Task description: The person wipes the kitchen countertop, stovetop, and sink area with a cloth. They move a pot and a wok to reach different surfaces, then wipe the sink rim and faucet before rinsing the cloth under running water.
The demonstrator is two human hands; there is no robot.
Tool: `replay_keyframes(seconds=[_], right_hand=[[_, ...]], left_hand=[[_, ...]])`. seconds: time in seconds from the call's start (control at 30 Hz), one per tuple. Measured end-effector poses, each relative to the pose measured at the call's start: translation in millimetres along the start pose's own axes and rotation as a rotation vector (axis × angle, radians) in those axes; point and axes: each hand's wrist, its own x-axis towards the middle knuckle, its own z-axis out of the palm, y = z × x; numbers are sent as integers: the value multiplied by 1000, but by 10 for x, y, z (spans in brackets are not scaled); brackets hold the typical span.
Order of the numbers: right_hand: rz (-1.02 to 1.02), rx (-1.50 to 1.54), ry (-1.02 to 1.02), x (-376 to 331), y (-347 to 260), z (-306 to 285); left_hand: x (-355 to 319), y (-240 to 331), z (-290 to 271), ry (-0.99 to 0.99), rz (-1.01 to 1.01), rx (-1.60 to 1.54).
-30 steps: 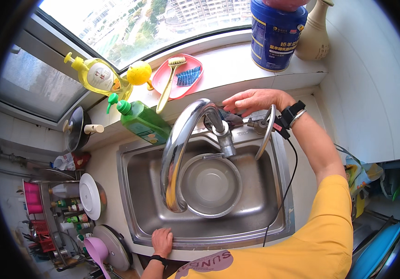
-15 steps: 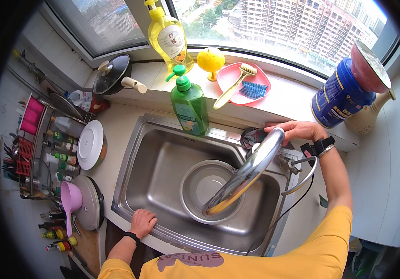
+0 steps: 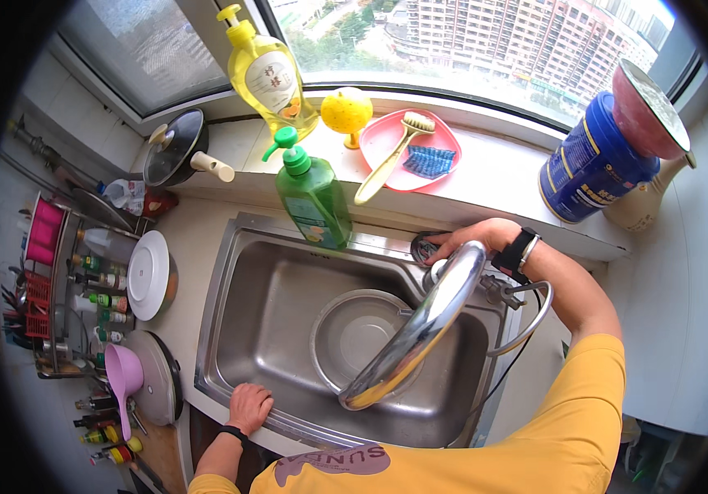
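Note:
My left hand (image 3: 251, 407) lies on the front rim of the stainless steel sink (image 3: 259, 329), fingers laid out over the edge and holding nothing. Behind the thick chrome faucet (image 3: 420, 337), my right hand (image 3: 477, 240) reaches to the sink's back ledge. Its fingertips are on a small dark, round thing with a grey-green patterned part (image 3: 423, 248); what exactly it is and how far the fingers close round it are partly hidden. Beneath the spout, a round metal basin (image 3: 319, 346) sits in the sink.
A green pump bottle (image 3: 314, 202) stands behind the sink. The sill holds a yellow pump bottle (image 3: 273, 82), a pink tray (image 3: 444, 174) with a brush (image 3: 391, 163) and blue cloth (image 3: 430, 162), and a blue tub (image 3: 589, 169). Left are a white plate (image 3: 148, 276) and pink ladle (image 3: 124, 370).
My right hand has moved left and down behind the faucet, its fingers now on the small dark thing. My left hand stays on the rim. The whole view has shifted slightly.

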Motion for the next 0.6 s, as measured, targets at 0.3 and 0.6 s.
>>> replay_keyframes(seconds=[0.3,0.6], right_hand=[[-27,-41,90,-505,719,173],[401,314,408,-1523,1430,804]], left_hand=[[24,43,-22,17,5,-1],[-77,-49,37,-54,-30,45]])
